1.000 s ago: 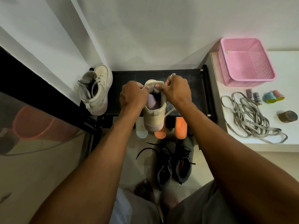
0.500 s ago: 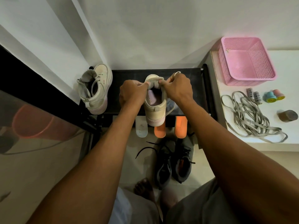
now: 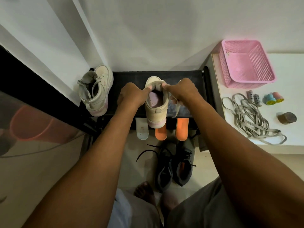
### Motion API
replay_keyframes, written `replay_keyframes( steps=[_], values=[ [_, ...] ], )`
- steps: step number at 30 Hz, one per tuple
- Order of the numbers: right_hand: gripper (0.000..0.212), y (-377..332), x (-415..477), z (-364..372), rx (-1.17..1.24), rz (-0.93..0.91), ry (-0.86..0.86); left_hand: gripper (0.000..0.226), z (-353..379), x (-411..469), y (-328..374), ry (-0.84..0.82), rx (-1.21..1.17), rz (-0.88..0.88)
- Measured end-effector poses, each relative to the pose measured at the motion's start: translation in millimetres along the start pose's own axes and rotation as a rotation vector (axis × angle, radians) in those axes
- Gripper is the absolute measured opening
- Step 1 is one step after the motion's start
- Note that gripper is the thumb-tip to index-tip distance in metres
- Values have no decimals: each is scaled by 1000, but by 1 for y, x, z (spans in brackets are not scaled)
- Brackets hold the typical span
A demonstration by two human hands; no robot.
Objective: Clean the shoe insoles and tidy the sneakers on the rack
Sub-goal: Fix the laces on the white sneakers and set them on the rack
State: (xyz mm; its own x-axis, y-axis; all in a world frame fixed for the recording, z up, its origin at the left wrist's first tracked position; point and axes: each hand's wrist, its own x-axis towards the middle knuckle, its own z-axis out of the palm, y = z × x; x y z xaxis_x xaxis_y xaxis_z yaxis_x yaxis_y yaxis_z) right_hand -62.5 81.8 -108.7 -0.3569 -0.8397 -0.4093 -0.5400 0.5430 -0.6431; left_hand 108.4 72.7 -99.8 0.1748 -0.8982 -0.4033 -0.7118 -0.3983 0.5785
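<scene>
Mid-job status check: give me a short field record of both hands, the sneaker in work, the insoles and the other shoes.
beige sneaker: over rack top, heel toward the person
left hand: grips beige sneaker's side, thumb on tongue
right hand: pinches tongue from the other side
purple insole: inside beige sneaker, seen through the opening
second sneaker: left end of rack, unheld
white insole, orange insoles: on lower shelf, ends sticking out
dark sneakers: pair on floor below rack

A pink basket (image 3: 261, 63), small coloured rolls (image 3: 269, 100) and a brown lump (image 3: 287, 118) sit on the white counter (image 3: 287, 71).
</scene>
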Motion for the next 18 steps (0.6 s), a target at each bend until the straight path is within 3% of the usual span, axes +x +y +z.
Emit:
replay_keyframes(
  steps=[5, 9, 14, 18],
  values=[
    [40, -8, -5, -2, -183, -95, 36, 39, -8, -14, 14, 71, 257, 30],
    [23, -17, -13, -7, -289, -109, 35, 24, -16, -16, 16, 25, 306, 32],
    [25, -29, -20, -10, -250, -144, -51, 29, -21, -16, 19, -70, 59, 3],
    [28, -41, -32, -15, -184, -155, -179, 23, -22, -20, 25, -191, -100, -150]
  ],
)
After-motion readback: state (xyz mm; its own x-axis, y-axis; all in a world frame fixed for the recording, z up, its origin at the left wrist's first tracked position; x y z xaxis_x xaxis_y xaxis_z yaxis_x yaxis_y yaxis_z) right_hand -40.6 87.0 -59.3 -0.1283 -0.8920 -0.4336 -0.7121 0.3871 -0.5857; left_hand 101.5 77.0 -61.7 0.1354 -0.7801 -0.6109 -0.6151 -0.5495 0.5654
